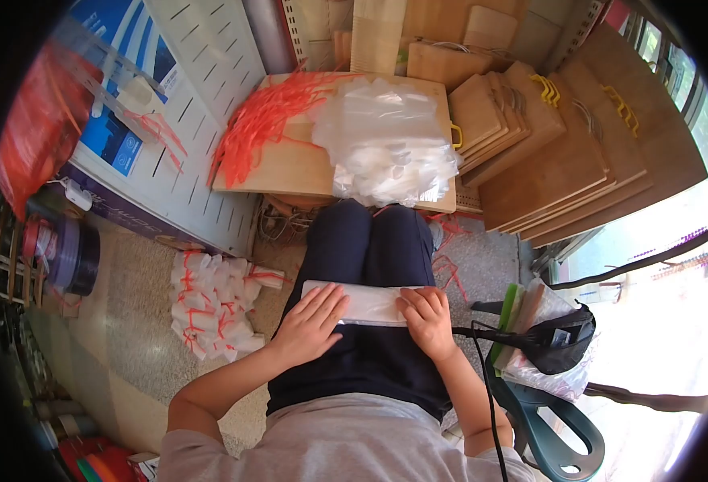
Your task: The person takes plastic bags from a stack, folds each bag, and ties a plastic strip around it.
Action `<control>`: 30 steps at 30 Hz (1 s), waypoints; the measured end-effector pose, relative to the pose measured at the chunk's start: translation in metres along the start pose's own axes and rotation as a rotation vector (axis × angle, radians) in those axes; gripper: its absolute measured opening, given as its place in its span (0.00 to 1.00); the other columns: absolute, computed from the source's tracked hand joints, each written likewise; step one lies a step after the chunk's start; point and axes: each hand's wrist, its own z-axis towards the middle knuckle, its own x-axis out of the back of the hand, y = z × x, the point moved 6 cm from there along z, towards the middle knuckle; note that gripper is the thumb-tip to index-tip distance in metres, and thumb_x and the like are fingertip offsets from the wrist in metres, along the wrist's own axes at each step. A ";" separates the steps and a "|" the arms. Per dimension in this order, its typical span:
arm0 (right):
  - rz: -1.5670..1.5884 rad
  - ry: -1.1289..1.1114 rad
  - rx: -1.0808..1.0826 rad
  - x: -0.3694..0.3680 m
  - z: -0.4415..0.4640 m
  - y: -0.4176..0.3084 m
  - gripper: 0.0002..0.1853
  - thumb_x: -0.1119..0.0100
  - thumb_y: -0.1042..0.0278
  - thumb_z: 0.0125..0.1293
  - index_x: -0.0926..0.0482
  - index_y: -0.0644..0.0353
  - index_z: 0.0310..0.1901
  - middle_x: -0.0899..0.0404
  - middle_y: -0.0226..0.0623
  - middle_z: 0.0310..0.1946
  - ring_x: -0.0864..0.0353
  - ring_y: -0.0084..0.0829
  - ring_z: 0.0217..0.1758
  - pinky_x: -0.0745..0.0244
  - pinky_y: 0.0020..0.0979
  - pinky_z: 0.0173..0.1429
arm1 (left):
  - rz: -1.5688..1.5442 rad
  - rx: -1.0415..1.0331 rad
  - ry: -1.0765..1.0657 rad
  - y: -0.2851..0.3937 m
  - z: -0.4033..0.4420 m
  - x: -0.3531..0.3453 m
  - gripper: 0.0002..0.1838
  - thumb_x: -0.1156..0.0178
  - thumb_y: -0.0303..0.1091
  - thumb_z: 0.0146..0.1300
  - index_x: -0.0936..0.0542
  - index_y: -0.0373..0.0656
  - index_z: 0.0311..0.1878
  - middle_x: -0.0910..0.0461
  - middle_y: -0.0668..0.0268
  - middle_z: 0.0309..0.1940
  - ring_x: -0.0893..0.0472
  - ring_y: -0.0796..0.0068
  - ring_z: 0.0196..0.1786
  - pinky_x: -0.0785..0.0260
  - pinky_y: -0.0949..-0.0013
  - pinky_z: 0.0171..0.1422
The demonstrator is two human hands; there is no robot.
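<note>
Across my thighs lies a flat, folded strip of whitish plastic (370,305). My left hand (315,323) rests on its left end, palm down with the fingers stretched out. At the right end my right hand (428,321) presses on the strip with its fingers curled and close together. In front of my knees, a wooden board (290,169) bears a pile of clear plastic bags (390,145) and a heap of red ties (278,112). Rolled white bundles tied with red (209,305) are heaped on the floor to my left.
Wooden cutting boards (547,153) lean at the back right. A green plastic stool (563,434) with a black bag (559,337) stands at my right, and a black cable (487,386) runs past my right arm. A white perforated panel (201,96) rises at the left.
</note>
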 end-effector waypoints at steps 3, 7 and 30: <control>0.015 -0.044 0.022 0.002 0.001 0.001 0.17 0.39 0.71 0.51 0.21 0.60 0.45 0.22 0.36 0.51 0.24 0.35 0.54 0.31 0.44 0.62 | 0.129 -0.047 0.096 -0.003 -0.003 -0.014 0.30 0.36 0.34 0.56 0.28 0.36 0.63 0.30 0.51 0.65 0.32 0.55 0.69 0.42 0.54 0.74; 0.050 -0.198 -0.100 0.022 0.013 -0.012 0.23 0.34 0.69 0.49 0.23 0.60 0.50 0.22 0.37 0.53 0.24 0.37 0.58 0.37 0.48 0.69 | 0.113 -0.026 0.146 -0.004 -0.003 -0.012 0.26 0.36 0.33 0.56 0.24 0.37 0.59 0.26 0.53 0.61 0.28 0.57 0.67 0.38 0.55 0.72; 1.087 -0.928 -0.314 -0.031 0.053 -0.016 0.18 0.43 0.57 0.72 0.22 0.61 0.56 0.17 0.35 0.35 0.25 0.18 0.39 0.26 0.27 0.47 | -0.630 -0.010 -0.506 -0.054 0.061 0.070 0.11 0.41 0.41 0.66 0.19 0.44 0.43 0.18 0.60 0.34 0.17 0.61 0.39 0.28 0.63 0.44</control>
